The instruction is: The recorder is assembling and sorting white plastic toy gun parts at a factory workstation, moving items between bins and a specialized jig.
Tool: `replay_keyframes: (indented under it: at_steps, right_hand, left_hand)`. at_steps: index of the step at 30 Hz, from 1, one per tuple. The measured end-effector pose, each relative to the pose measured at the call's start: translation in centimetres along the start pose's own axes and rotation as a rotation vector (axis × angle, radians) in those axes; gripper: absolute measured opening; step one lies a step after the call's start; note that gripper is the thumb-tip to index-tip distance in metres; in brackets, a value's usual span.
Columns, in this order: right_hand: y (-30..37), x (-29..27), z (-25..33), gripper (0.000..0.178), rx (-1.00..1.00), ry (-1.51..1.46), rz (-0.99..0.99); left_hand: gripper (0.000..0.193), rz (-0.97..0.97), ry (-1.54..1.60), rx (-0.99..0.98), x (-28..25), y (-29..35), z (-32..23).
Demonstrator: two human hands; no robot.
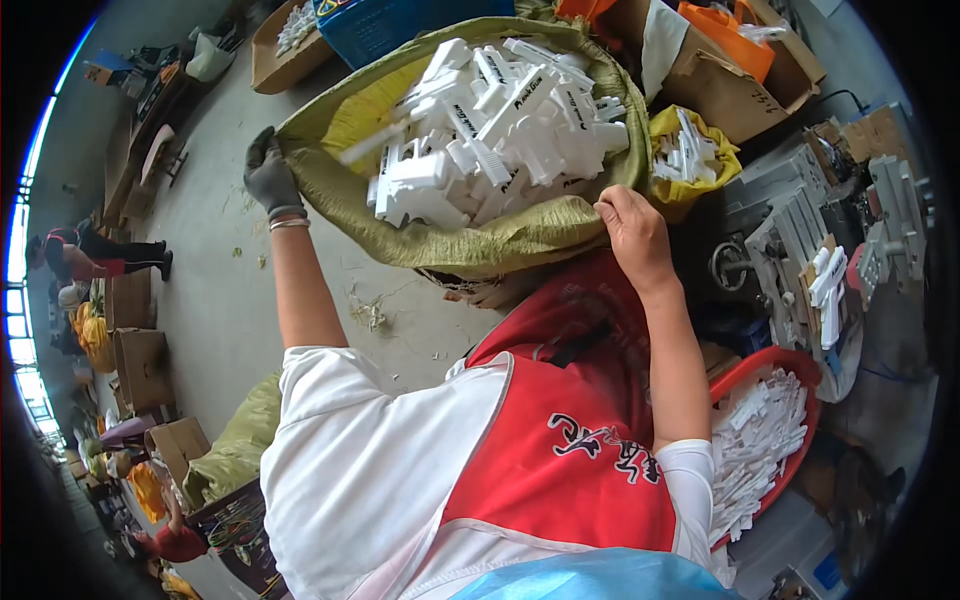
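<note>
A large olive-green woven sack [480, 240] stands in front of me, its mouth spread wide and its rim rolled outward. White plastic parts [500, 120] with dark printing fill it in a loose heap. My left hand [270, 175], in a grey glove, is closed on the rim at the sack's left side. At the near right side my bare right hand [635, 232] pinches the rolled rim between thumb and fingers.
A yellow bag [728, 160] of white parts stands right of the sack, near cardboard boxes [715, 95]. A machine [800, 250] is farther right. A red tub [808, 362] of white pieces sits at my right side. A blue crate [385, 30] stands behind. Two people are at far left.
</note>
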State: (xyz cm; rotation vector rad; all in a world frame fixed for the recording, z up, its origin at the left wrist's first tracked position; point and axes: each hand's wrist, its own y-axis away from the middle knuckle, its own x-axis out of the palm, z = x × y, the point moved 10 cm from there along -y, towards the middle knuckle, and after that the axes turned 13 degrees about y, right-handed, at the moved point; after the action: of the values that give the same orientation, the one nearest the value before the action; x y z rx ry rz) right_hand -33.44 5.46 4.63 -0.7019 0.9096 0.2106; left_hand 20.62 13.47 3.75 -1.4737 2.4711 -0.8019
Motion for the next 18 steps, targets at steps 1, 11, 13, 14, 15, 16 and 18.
replay_keyframes:
  at_steps: [1, 11, 13, 14, 15, 16, 18]
  right_hand:
    - [-0.1, -0.5, 0.7, 0.013, 0.001, -0.001, 0.008]
    - [1.0, -9.9, 3.9, 0.010, -0.017, 0.231, -0.255]
    - [3.3, -5.2, 1.2, 0.010, 0.005, 0.353, -0.059]
    - [5.0, -2.6, 0.0, 0.010, -0.046, 0.376, 0.002]
    - [6.5, -0.8, -0.7, 0.016, -0.045, 0.330, 0.094]
    - [7.5, -0.7, 0.4, 0.023, -0.100, 0.285, 0.078]
    - [10.8, -2.3, 0.2, 0.036, -0.001, 0.235, -0.014]
  left_hand:
    - [0.018, -0.001, -0.004, -0.006, -1.0, 0.0, 0.3]
    - [0.023, 0.314, 0.026, -0.092, 3.6, -3.2, -0.3]
    - [0.029, 0.514, -0.034, -0.120, 4.5, -3.6, 5.4]
    - [0.031, 0.603, -0.086, -0.158, 3.3, -4.0, 9.1]
    - [0.033, 0.680, -0.117, -0.205, 1.7, -4.5, 12.4]
    - [0.035, 0.717, -0.113, -0.244, -2.5, -7.0, 14.3]
    - [0.035, 0.707, -0.364, -0.101, 3.2, -5.2, 14.2]
